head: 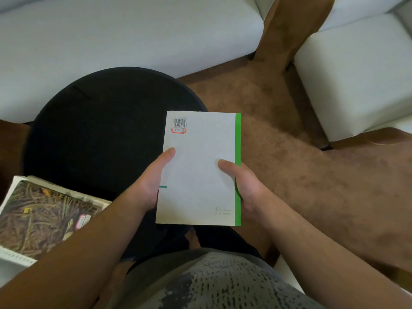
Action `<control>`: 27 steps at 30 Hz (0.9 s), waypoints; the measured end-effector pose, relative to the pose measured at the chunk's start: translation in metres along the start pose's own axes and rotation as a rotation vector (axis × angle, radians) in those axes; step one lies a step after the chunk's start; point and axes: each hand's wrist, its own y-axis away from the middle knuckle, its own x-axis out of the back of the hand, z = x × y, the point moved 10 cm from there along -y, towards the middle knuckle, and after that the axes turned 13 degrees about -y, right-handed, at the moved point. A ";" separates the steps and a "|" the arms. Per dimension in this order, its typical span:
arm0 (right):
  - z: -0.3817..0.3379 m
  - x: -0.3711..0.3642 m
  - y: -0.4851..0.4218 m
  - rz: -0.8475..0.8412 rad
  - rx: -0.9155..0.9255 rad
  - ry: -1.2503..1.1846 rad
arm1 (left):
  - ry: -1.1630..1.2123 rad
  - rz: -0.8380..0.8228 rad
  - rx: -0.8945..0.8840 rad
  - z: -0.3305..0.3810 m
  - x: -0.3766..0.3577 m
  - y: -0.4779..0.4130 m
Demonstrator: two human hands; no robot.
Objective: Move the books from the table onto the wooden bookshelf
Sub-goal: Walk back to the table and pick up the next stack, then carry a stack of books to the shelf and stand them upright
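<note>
Left arm: we note the forearm reaching forward, the left hand [149,187] at the left edge of the white book [200,172].
Left grip: thumb flat on the cover, fingers wrapped underneath and hidden; it holds the book.
Right arm: forearm angled inward, the right hand [249,189] at the green-striped edge.
Right grip: thumb on top, fingers under; it holds the same book.
White book: held flat, barcode at the far corner, over the right rim of the black round table [95,130].
Second book [42,219]: we see it at the table's near left edge.
</note>
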 end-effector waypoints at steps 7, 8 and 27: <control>0.002 -0.053 0.017 -0.116 0.028 0.162 | 0.160 0.058 -0.181 -0.015 0.025 0.059; 0.007 -0.061 0.021 -0.140 0.018 0.185 | 0.167 0.103 -0.191 -0.021 0.035 0.068; 0.227 -0.184 0.155 -0.434 -0.219 0.537 | 0.685 0.228 -0.426 -0.270 0.142 0.261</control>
